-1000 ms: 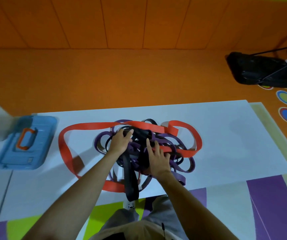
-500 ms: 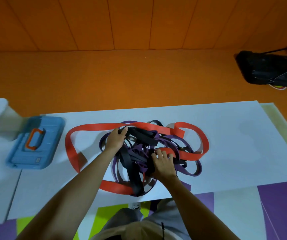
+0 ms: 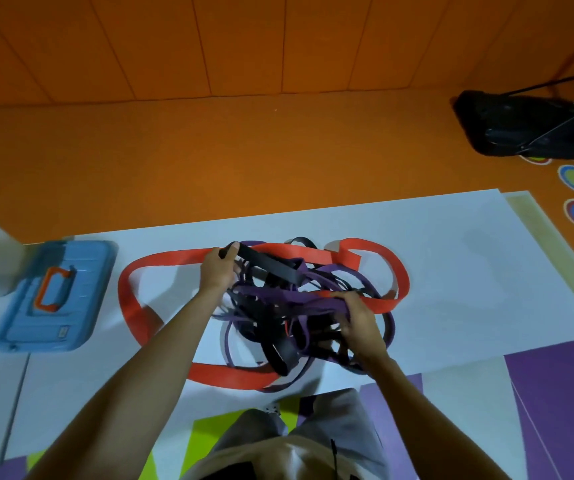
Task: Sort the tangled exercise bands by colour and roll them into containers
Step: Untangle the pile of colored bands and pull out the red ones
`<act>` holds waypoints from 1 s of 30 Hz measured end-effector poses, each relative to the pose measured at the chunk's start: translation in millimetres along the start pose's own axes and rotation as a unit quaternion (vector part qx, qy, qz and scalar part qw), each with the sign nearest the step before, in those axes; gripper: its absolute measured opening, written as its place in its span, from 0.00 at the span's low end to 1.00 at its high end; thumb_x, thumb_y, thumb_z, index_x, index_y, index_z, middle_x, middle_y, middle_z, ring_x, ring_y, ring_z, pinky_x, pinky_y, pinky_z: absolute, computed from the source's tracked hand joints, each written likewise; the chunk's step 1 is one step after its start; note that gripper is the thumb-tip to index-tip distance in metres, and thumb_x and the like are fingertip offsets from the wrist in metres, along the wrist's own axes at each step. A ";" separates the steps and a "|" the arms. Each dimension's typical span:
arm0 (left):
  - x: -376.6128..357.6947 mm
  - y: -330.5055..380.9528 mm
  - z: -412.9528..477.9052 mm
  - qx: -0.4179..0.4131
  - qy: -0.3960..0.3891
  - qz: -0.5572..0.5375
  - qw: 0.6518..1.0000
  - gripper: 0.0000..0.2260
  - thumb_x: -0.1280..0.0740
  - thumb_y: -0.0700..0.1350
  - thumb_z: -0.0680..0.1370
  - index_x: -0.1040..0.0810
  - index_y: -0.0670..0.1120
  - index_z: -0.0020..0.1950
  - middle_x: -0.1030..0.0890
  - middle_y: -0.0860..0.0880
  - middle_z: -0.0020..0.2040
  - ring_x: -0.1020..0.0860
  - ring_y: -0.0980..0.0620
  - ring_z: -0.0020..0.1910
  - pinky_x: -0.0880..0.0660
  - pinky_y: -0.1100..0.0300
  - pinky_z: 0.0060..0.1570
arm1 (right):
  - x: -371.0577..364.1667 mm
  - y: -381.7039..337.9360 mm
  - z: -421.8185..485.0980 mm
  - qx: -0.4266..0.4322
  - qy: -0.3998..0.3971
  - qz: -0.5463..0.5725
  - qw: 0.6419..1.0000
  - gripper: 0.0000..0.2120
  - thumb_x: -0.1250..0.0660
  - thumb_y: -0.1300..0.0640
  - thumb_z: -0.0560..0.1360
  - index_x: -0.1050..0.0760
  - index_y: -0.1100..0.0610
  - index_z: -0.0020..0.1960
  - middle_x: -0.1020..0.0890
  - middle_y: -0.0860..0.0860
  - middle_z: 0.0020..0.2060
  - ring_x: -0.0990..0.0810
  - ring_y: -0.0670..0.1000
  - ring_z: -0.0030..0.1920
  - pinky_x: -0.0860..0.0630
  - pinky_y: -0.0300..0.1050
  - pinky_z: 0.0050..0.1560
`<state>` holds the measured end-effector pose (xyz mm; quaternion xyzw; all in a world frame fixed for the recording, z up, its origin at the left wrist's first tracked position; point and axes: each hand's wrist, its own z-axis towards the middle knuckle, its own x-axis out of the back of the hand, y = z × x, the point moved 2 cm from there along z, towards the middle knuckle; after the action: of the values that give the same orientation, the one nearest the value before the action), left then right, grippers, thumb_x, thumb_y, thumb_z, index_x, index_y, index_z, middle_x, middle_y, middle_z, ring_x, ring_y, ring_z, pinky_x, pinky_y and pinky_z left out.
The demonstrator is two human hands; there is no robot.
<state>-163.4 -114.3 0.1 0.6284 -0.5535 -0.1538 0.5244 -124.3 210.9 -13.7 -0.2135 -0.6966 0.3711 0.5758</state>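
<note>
One tangle [image 3: 271, 320] | left hand [image 3: 216, 271] grips black band [image 3: 271, 268] | right hand [image 3: 361, 323] fingers [image 3: 347, 301] half-buried

A single head-worn camera looked steeply down and forward over the white rectangular floor sheet [image 3: 451, 271], close above it, with the orange panelled wall [image 3: 278, 46] beyond the sheet's far edge.

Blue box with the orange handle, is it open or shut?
Shut. The blue box lies flat on the white sheet with its lid on top, orange handle showing; none of its inside shows.
</note>
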 end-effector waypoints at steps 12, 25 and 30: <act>-8.8 -7.5 -2.9 -0.029 -0.050 0.114 0.992 0.22 0.36 0.62 0.82 0.27 0.46 0.40 0.16 0.47 0.38 0.23 0.48 0.35 0.28 0.51 0.42 | 53.3 46.6 -27.6 -0.276 0.316 0.332 0.845 0.05 0.41 0.60 0.79 0.28 0.54 0.52 0.21 0.66 0.43 0.19 0.69 0.37 0.23 0.55 0.32; -41.7 -14.6 -12.0 0.036 -0.145 0.030 0.988 0.22 0.38 0.62 0.83 0.27 0.43 0.61 0.13 0.46 0.46 0.13 0.45 0.44 0.20 0.48 0.55 | 42.9 66.3 -2.9 -0.182 -0.029 -0.259 0.948 0.51 0.28 0.59 0.70 0.54 0.44 0.84 0.52 0.53 0.83 0.53 0.61 0.83 0.49 0.71 0.77; -47.3 -12.6 -15.1 0.036 -0.140 0.013 0.989 0.20 0.38 0.59 0.85 0.26 0.42 0.62 0.13 0.46 0.46 0.13 0.45 0.41 0.19 0.47 0.55 | 4.6 24.7 15.0 0.055 -0.205 -0.311 0.927 0.42 0.49 0.39 0.71 0.49 0.45 0.85 0.40 0.49 0.82 0.44 0.56 0.83 0.61 0.65 0.79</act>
<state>-161.1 -68.5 -22.6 0.6120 -0.6347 -0.2139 0.4205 -143.0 225.9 -30.5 0.1263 -0.8094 0.2472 0.5175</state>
